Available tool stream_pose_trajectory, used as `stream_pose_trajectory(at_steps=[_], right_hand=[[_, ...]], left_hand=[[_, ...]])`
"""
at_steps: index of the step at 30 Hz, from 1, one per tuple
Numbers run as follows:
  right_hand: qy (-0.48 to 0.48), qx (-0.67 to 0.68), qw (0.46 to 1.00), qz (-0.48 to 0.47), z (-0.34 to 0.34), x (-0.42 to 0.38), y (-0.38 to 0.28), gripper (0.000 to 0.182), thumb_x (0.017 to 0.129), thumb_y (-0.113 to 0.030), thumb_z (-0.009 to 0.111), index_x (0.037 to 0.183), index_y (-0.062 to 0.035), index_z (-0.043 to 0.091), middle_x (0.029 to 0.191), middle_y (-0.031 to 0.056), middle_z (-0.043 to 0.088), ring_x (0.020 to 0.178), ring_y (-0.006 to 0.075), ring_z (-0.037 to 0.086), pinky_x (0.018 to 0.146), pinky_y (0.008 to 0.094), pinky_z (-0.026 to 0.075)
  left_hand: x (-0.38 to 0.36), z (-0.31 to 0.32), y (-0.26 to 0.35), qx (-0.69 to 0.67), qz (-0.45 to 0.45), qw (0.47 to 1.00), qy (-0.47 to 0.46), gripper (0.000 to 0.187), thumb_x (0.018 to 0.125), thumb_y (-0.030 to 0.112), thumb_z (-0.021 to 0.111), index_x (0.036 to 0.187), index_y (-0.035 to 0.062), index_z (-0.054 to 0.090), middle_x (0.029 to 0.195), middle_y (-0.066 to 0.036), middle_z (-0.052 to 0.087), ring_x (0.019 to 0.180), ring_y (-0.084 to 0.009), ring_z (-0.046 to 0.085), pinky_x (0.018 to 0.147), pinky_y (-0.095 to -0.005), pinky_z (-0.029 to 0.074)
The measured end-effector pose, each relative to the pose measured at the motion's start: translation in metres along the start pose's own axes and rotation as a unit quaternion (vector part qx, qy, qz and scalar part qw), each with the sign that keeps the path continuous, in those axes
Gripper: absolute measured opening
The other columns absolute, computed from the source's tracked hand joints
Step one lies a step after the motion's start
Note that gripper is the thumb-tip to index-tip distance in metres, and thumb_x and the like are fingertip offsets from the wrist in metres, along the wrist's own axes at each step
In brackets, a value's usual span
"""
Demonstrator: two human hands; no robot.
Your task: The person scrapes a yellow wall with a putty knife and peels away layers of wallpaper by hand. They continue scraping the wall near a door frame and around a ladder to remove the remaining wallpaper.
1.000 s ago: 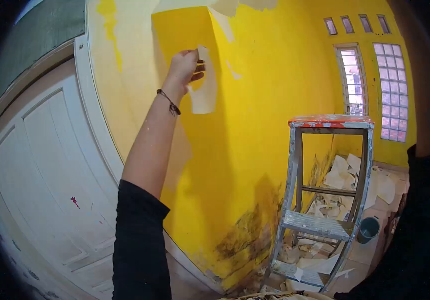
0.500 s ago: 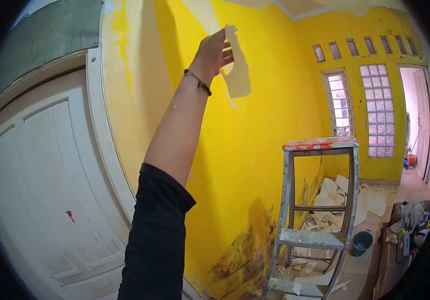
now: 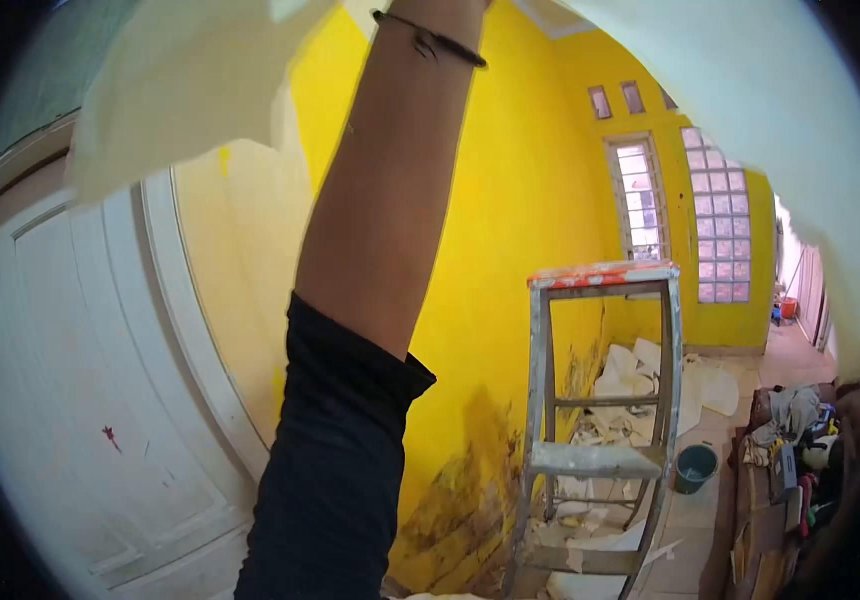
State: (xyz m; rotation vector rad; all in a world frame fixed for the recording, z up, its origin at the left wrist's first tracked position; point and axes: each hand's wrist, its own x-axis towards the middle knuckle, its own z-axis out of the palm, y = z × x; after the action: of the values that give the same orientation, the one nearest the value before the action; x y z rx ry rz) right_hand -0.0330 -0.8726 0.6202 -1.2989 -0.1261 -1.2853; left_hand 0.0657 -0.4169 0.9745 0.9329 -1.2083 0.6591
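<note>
My left forearm reaches up in a black sleeve, with a dark bracelet (image 3: 430, 38) at the wrist. Only the base of my left hand (image 3: 445, 12) shows at the top edge; its fingers are out of frame, so I cannot see what they hold. A pale, torn-edged wallpaper sheet (image 3: 190, 90) hangs close to the camera at upper left. Another large whitish sheet (image 3: 760, 90) covers the upper right; whether the two are one piece is hidden. Behind the arm is the yellow wall (image 3: 500, 200). My right hand is out of view.
A paint-spattered stepladder (image 3: 605, 275) stands right of centre. Behind it, torn paper (image 3: 630, 370) litters the tiled floor beside a dark green bucket (image 3: 696, 468). Clothes and tools (image 3: 795, 430) are piled at right. A white door (image 3: 100, 380) is on the left.
My left hand has risen beyond the top edge. The strip seen in it earlier is no longer distinguishable; large pale sheets now cover both upper corners. The room has shifted slightly left in view.
</note>
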Motion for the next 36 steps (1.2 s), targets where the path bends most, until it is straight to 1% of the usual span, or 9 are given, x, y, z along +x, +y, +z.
stream_pose_trajectory(at_steps=[2, 4, 9, 15, 21, 22, 28, 31, 36], right_hand=[[-0.018, 0.007, 0.998, 0.053, 0.004, -0.053, 0.036, 0.028, 0.094, -0.018, 0.064, 0.115, 0.0000, 0.065, 0.097, 0.0098, 0.068, 0.080, 0.0175, 0.066, 0.065, 0.0319, 0.055], [-0.045, 0.025, 0.992, 0.115, 0.011, -0.115, 0.076, 0.027, 0.094, -0.017, 0.064, 0.115, -0.0001, 0.065, 0.098, 0.0093, 0.068, 0.081, 0.0175, 0.067, 0.066, 0.0321, 0.056], [-0.106, 0.075, 0.952, 0.278, 0.055, -0.259, 0.158, 0.024, 0.094, -0.015, 0.064, 0.113, -0.0004, 0.065, 0.099, 0.0080, 0.068, 0.084, 0.0175, 0.069, 0.069, 0.0325, 0.057], [-0.186, 0.169, 0.854, 0.455, 0.140, -0.386, 0.211, 0.042, 0.090, -0.005, 0.065, 0.127, -0.0076, 0.047, 0.115, 0.0103, 0.061, 0.100, 0.0186, 0.063, 0.086, 0.0356, 0.055], [-0.444, 0.033, 0.699, 0.560, 0.202, -0.476, 0.181, 0.055, 0.078, -0.026, 0.086, 0.114, -0.0008, 0.051, 0.094, 0.0088, 0.062, 0.074, 0.0106, 0.058, 0.060, 0.0282, 0.050], [-0.470, -0.071, 0.786, 0.395, 0.194, -0.525, 0.213, 0.062, 0.072, -0.028, 0.088, 0.116, 0.0010, 0.055, 0.092, 0.0103, 0.065, 0.073, 0.0147, 0.061, 0.060, 0.0311, 0.050], [-0.574, -0.152, 0.629, 0.502, 0.123, -0.528, 0.256, 0.066, 0.065, -0.025, 0.086, 0.117, 0.0051, 0.058, 0.097, 0.0157, 0.068, 0.090, 0.0240, 0.066, 0.080, 0.0368, 0.054], [-0.565, -0.202, 0.694, 0.397, 0.017, -0.506, 0.297, 0.053, 0.070, -0.015, 0.083, 0.114, 0.0052, 0.061, 0.087, 0.0114, 0.067, 0.075, 0.0191, 0.063, 0.064, 0.0345, 0.052], [-0.318, -0.381, 0.649, 0.577, -0.159, -0.403, 0.295, 0.052, 0.072, -0.006, 0.082, 0.118, 0.0060, 0.063, 0.090, 0.0107, 0.069, 0.078, 0.0186, 0.065, 0.072, 0.0347, 0.054]], left_hand=[[-0.046, -0.012, -0.006, 0.119, -0.039, 0.987, 0.103, 0.026, 0.095, 0.021, 0.065, 0.108, -0.0004, 0.062, 0.081, -0.006, 0.063, 0.057, -0.0120, 0.055, 0.042, -0.0282, 0.043], [-0.090, -0.023, -0.017, 0.133, -0.151, 0.954, 0.223, 0.012, 0.089, 0.015, 0.068, 0.091, 0.0038, 0.064, 0.075, -0.005, 0.062, 0.059, -0.0140, 0.056, 0.047, -0.0293, 0.046], [-0.274, -0.122, -0.097, 0.269, -0.010, 0.949, 0.163, 0.038, 0.091, 0.012, 0.069, 0.127, 0.0040, 0.059, 0.105, -0.003, 0.067, 0.090, -0.0117, 0.063, 0.071, -0.0297, 0.053], [-0.582, -0.181, -0.077, 0.257, -0.408, 0.858, 0.175, 0.037, 0.092, 0.013, 0.069, 0.126, 0.0036, 0.059, 0.106, -0.003, 0.067, 0.090, -0.0113, 0.063, 0.072, -0.0285, 0.053], [-0.770, -0.156, -0.039, 0.152, -0.636, 0.756, 0.021, 0.037, 0.092, 0.014, 0.069, 0.126, 0.0032, 0.059, 0.107, -0.003, 0.067, 0.090, -0.0109, 0.063, 0.072, -0.0273, 0.053], [-0.785, -0.151, -0.034, 0.134, -0.652, 0.746, -0.004, 0.037, 0.092, 0.014, 0.069, 0.126, 0.0032, 0.059, 0.107, -0.003, 0.067, 0.090, -0.0109, 0.063, 0.072, -0.0272, 0.053], [-0.847, -0.159, -0.014, 0.071, -0.697, 0.713, -0.024, 0.036, 0.092, 0.015, 0.069, 0.125, 0.0028, 0.060, 0.108, -0.003, 0.067, 0.090, -0.0105, 0.064, 0.072, -0.0260, 0.053], [-0.881, -0.172, 0.026, 0.082, -0.812, 0.572, 0.081, 0.025, 0.093, 0.015, 0.067, 0.114, 0.0026, 0.063, 0.099, -0.004, 0.067, 0.086, -0.0116, 0.063, 0.069, -0.0261, 0.052], [-1.026, -0.205, 0.113, 0.163, -0.865, 0.394, 0.265, 0.022, 0.088, 0.015, 0.070, 0.104, 0.0015, 0.063, 0.081, -0.006, 0.062, 0.064, -0.0116, 0.058, 0.051, -0.0256, 0.045]])
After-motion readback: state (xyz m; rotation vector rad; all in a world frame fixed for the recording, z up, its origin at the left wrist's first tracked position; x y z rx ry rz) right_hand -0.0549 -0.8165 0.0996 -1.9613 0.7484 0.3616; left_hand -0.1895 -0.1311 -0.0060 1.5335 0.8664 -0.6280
